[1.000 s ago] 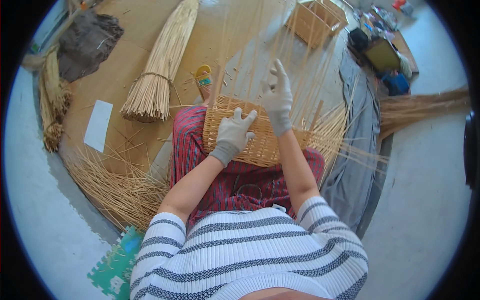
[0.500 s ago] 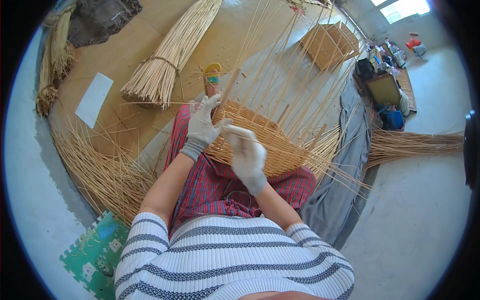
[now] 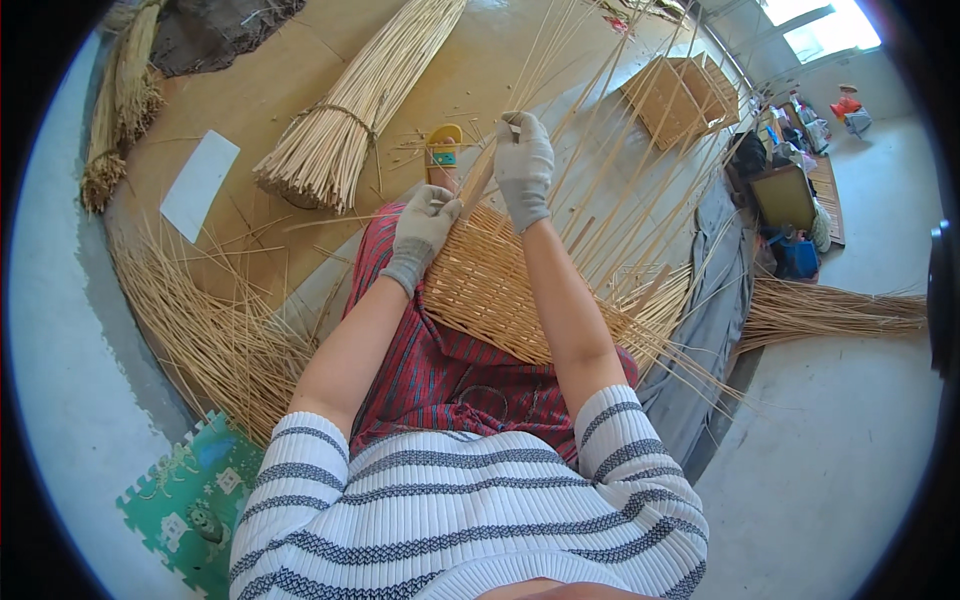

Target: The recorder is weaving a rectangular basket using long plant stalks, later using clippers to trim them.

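A half-woven wicker basket rests on my lap, with long thin upright rods rising from its far side. A flat wooden slat stands at its left corner. My left hand, in a pale work glove, is closed at that corner beside the slat; a loose wicker rod runs leftward from it. Farther up, my right hand, also gloved, is raised by the slat's top among the uprights. Its fingers are curled; whatever they grip is hidden.
A tied bundle of rods lies ahead on the left. Loose rods spread at my left, above a green foam mat. Grey cloth and another rod bundle lie right. A brown box stands farther off.
My right hand has moved up and away from me, from above the basket's middle to the slat's top. My left hand's spread fingers have closed at the corner.
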The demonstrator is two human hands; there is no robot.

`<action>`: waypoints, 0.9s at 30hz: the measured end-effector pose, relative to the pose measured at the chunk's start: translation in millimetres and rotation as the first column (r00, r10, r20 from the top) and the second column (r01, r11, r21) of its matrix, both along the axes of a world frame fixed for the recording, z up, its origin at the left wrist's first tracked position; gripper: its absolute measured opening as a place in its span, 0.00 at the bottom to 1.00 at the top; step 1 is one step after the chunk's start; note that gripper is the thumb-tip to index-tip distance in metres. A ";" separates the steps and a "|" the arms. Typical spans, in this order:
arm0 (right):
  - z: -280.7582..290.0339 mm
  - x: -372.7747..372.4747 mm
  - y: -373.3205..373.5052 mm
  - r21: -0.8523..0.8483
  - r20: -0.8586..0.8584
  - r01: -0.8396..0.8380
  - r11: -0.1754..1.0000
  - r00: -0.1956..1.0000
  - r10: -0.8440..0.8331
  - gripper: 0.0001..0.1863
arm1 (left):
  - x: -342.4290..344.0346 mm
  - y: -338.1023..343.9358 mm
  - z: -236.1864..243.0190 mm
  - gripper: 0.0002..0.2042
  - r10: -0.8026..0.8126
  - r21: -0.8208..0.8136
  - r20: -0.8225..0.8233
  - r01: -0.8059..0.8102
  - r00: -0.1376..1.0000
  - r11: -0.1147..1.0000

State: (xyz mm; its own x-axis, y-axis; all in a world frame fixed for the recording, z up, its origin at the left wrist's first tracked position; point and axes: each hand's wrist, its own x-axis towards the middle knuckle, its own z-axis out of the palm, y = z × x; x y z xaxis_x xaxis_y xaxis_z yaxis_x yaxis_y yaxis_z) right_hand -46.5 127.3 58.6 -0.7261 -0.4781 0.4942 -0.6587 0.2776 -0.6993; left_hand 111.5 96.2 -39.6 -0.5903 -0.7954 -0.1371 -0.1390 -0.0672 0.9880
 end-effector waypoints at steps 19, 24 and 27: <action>10.1 83.8 84.3 -0.409 0.277 -0.118 0.905 0.929 0.246 0.04 | 26.2 -28.2 15.3 0.30 -0.511 -0.158 0.210 0.544 0.834 0.824; -9.5 134.9 168.2 -0.240 0.184 -0.277 0.930 0.928 0.324 0.06 | 29.8 -15.2 24.1 0.31 -0.346 -0.442 0.331 0.468 0.878 0.765; -33.9 97.6 184.5 -0.440 0.828 0.430 0.788 0.534 0.171 0.05 | 43.9 15.5 34.7 0.29 -0.053 -0.751 0.279 0.252 0.959 0.610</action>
